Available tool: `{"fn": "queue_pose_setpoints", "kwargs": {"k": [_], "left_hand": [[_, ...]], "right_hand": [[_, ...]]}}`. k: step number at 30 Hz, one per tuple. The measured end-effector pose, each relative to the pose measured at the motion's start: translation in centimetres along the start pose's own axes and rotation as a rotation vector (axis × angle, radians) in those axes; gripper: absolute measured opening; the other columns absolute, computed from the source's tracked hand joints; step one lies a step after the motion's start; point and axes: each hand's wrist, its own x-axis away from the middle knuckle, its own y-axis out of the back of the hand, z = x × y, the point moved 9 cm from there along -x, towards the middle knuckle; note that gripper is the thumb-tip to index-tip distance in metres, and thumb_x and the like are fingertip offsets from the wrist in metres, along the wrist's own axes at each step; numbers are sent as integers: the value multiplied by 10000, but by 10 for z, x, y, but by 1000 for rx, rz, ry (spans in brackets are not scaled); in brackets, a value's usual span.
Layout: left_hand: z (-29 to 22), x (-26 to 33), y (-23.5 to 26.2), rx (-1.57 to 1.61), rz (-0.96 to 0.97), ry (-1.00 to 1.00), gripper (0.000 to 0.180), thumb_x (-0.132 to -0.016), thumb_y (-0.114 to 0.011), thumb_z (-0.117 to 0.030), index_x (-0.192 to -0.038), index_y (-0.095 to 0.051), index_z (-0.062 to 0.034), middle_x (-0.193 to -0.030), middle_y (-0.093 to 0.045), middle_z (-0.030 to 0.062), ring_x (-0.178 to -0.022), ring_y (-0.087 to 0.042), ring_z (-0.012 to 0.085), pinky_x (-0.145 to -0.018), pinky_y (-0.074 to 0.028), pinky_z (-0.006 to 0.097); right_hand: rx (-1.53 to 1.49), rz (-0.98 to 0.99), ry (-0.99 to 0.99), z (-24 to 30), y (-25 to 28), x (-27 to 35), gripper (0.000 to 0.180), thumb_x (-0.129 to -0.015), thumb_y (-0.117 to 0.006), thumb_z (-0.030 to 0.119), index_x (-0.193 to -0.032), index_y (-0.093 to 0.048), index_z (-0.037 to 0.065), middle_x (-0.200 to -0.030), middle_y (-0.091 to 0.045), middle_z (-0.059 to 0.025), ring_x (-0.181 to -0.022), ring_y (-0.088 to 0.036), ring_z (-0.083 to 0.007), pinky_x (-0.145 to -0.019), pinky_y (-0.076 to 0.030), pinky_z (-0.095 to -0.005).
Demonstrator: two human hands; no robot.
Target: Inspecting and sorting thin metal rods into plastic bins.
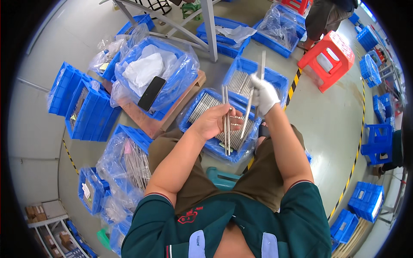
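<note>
I sit on a teal stool [221, 177] over a blue bin [195, 112] lined with clear plastic and filled with thin metal rods. My left hand [214, 121], bare, grips a few metal rods [226, 129] held roughly upright over the bin. My right hand [263, 95], in a white glove, holds another pair of long metal rods [259, 64], one pointing up, one slanting down toward my left hand. A second blue bin of rods [277, 81] lies just behind the first.
A black phone [151, 93] lies on a bagged blue bin on a wooden pallet [151, 125] to my left. More blue bins stand at left and behind, a red stool [330, 59] at right, and a person [327, 15] behind it. Yellow-black floor tape [352, 168] runs along the right.
</note>
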Motion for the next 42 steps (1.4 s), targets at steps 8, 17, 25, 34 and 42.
{"fn": "queue_pose_setpoints", "kwargs": {"k": [8, 17, 25, 34, 42], "left_hand": [[6, -2, -2, 18, 31, 32, 284, -899, -546, -329, -917, -596, -50, -939, -575, 60, -820, -574, 194, -723, -497, 375], [-13, -3, 40, 14, -322, -149, 248, -887, -577, -289, -887, -608, -43, -831, -598, 59, -790, -614, 229, -734, -527, 423], [-46, 3, 72, 213, -474, -389, 283, -855, -625, -348, -893, -581, -71, -670, -484, -7, -634, -504, 148, -607, -467, 332], [-52, 7, 60, 193, -531, -457, 351, -853, -608, -399, -925, -568, -58, -642, -470, -11, -604, -501, 127, -582, -457, 314], [-34, -5, 51, 124, -461, -371, 283, -851, -622, -361, -894, -603, -82, -644, -465, -35, -573, -474, 97, -529, -408, 258]], "right_hand": [[693, 95, 94, -25, -47, 15, 378, -833, -626, 385, -786, -648, 11, -584, -576, -25, -537, -517, -84, -525, -420, -257], [1116, -60, 303, -14, -37, 7, 397, -826, -513, 380, -833, -635, 2, -688, -622, -164, -706, -635, -277, -672, -467, -365], [541, 196, 56, -25, -44, 42, 277, -929, -455, 235, -1098, -536, 30, -660, -570, -31, -443, -419, -46, -386, -310, -191], [862, 100, 132, -23, -53, 48, 246, -870, -510, 216, -981, -588, 11, -653, -585, -37, -520, -505, -86, -496, -400, -229], [612, 117, 153, -25, -57, 45, 328, -839, -508, 124, -1137, -563, -1, -706, -594, -45, -560, -541, -89, -512, -424, -240]]}}
